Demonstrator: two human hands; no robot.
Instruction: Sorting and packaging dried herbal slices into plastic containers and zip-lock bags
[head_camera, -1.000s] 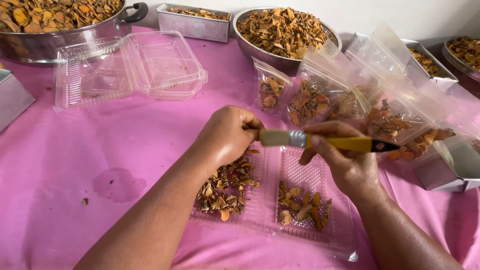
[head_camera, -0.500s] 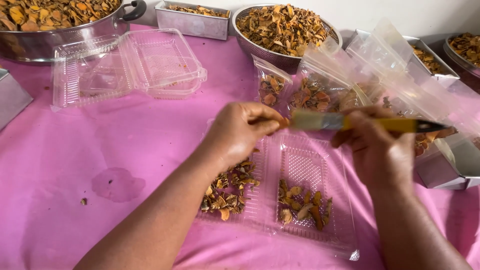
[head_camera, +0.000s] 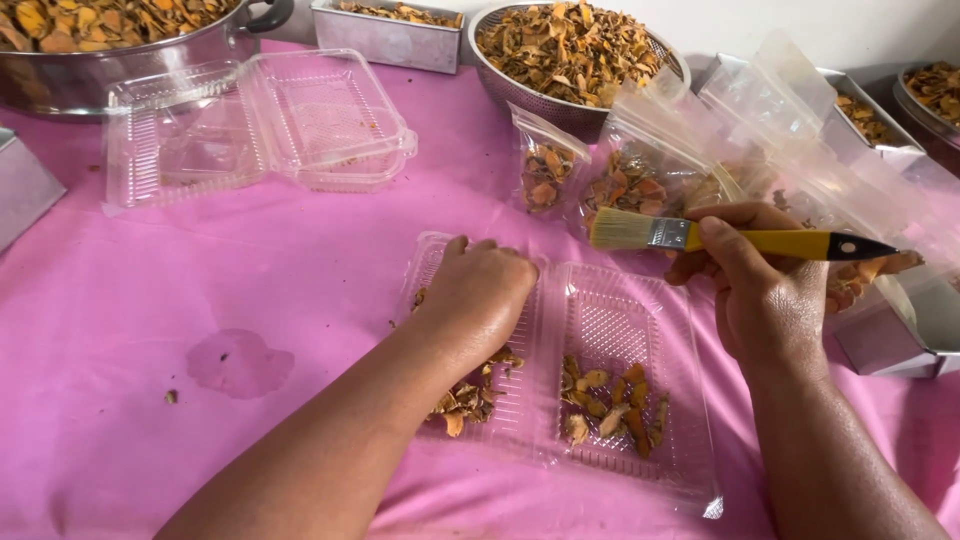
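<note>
Brush (head_camera: 735, 238): yellow handle, black tip, pale bristles pointing left. My right hand (head_camera: 768, 290) is closed around the handle, thumb on top near the metal band. Brush sits level, just above the far edge of the open clamshell tray (head_camera: 620, 330), not touching it.

Tray is clear plastic, hinged open flat on the pink cloth (head_camera: 200, 300). My left hand (head_camera: 480, 290) rests palm-down on the tray's left half, fingers curled loosely, nothing gripped that I can see. Dried orange chips (head_camera: 610, 400) lie in the tray's right half, near edge; more chips (head_camera: 462, 400) in the left half, partly under my wrist.

Just beyond the tray: clear bags (head_camera: 640, 190) holding the same chips. Farther beyond: a metal colander (head_camera: 570, 50) heaped with chips. Far left of the tray: a second empty clamshell tray (head_camera: 260, 125), open. Left of the tray on the cloth: a damp spot (head_camera: 238, 362).
</note>
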